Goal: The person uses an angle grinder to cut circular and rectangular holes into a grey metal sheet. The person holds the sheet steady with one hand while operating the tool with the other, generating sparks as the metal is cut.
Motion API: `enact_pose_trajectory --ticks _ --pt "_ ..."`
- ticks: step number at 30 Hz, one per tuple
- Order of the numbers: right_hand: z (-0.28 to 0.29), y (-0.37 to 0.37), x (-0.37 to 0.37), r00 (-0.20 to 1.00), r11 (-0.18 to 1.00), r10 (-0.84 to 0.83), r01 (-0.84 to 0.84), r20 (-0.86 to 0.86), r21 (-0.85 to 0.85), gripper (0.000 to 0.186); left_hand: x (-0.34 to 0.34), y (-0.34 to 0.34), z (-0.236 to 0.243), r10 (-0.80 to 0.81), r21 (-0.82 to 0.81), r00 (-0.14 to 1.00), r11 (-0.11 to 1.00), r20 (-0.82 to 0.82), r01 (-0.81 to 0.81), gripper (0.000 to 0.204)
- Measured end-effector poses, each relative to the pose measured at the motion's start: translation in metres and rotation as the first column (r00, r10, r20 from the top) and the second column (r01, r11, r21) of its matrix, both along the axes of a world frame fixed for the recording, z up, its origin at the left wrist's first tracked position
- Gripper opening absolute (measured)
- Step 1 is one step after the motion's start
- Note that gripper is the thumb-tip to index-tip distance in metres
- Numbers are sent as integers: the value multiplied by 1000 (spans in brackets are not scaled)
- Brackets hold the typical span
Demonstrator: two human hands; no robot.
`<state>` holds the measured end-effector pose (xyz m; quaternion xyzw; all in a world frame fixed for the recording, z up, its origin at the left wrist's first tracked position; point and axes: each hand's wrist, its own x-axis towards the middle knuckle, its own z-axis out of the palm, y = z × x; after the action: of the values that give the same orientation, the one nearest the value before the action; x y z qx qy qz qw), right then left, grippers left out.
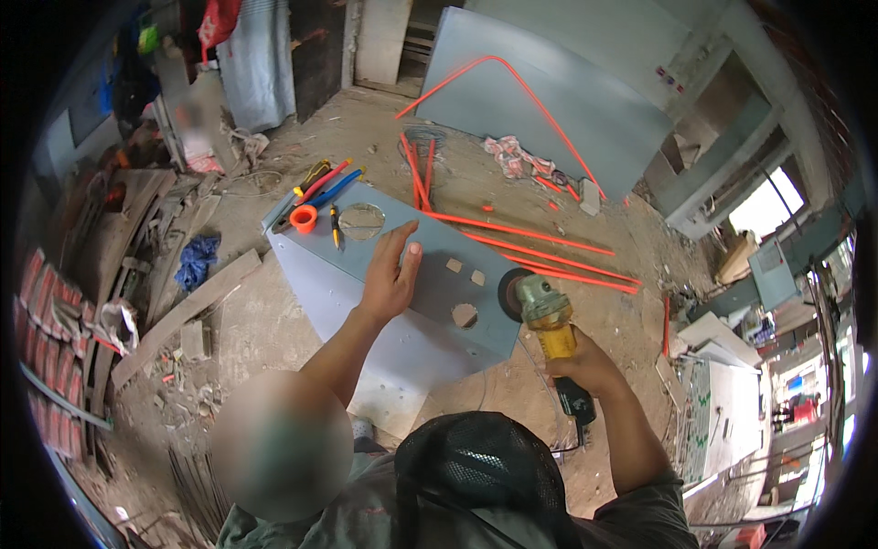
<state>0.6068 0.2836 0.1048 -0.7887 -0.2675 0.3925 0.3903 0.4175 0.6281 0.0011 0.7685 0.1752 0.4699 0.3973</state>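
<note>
My left hand (393, 274) is over a grey-blue metal box (439, 293), its fingers stretched out; I cannot tell whether it touches the surface. My right hand (582, 361) grips a yellow-and-black angle grinder (556, 339), whose dark disc (512, 291) sits at the box's right edge. The box's top has a round cutout (362, 220) near the far left, two small square holes and another rough hole (465, 314). Pliers and other hand tools (329, 188), a small yellow tool (336, 229) and an orange fitting (304, 218) lie on its far left end.
Orange conduits (530, 234) lie on the dirty floor beyond and right of the box, one bent against a large grey sheet (576, 101). Planks (187, 316), a blue plastic bag (199, 261) and debris lie at the left. Boards (718, 407) stand at the right.
</note>
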Motion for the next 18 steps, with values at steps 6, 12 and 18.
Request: enact_pose_trajectory --ticks 6,12,18 --pt "0 20 28 949 964 234 -198 212 -179 73 16 -3 -14 126 -120 991 984 -53 -132 67" --pt "2 38 32 956 943 284 -266 67 -200 73 17 1 -14 161 -16 981 986 -112 -164 73" --pt "10 45 23 926 916 354 -314 132 -249 72 16 -5 -9 147 -62 982 986 -121 -156 74"
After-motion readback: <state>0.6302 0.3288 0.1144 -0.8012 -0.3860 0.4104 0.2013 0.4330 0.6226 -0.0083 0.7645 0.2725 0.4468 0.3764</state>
